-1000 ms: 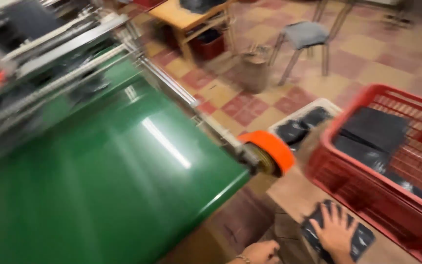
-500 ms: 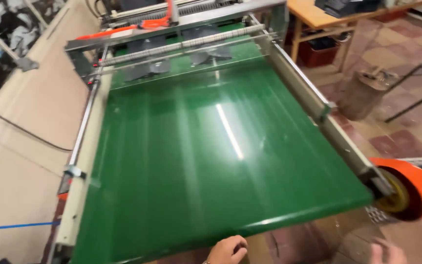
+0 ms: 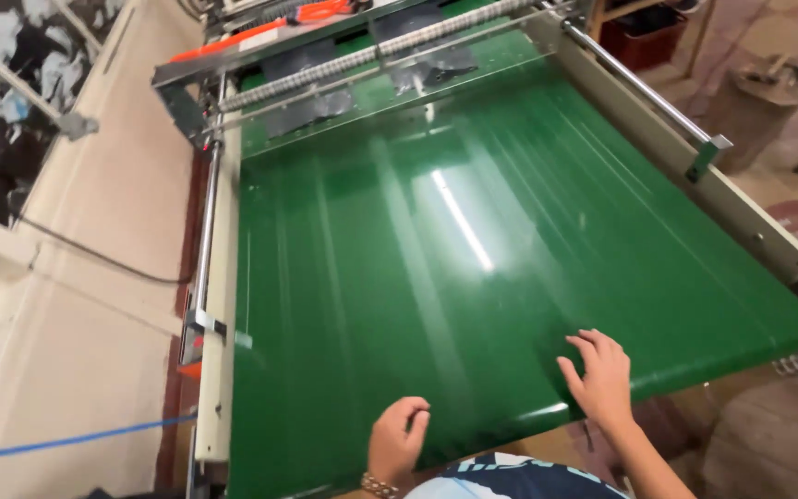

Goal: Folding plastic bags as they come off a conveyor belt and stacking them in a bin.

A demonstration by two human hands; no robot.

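Head view, looking down on a wide belt (image 3: 473,277): smooth green sheet, glossy, streaked with pale glare, sloping away from the viewer

Right hand (image 3: 602,379) laid flat on the near edge of the belt, fingers spread and open, gripping nothing

Left hand (image 3: 397,439) at the same near edge, well apart from the right, fingers curled loosely inward, palm down, touching the belt, nothing held; beaded bracelet (image 3: 379,485) at the wrist

Dark flat fabric pieces (image 3: 311,109) at the far end of the belt, lying under a ribbed grey roller (image 3: 371,57) set across the full width; clear plastic guard over the same zone

Orange bar (image 3: 274,28) along the top of the machine frame

Cream painted metal side rails (image 3: 219,305) on both long edges, a round steel rod (image 3: 634,83) along the right one, ending in a small bracket

Beige wall (image 3: 66,305) to the left, crossed by a black cable (image 3: 94,257) and a thin blue line

Tiled floor, red and cream squares, beyond the right rail
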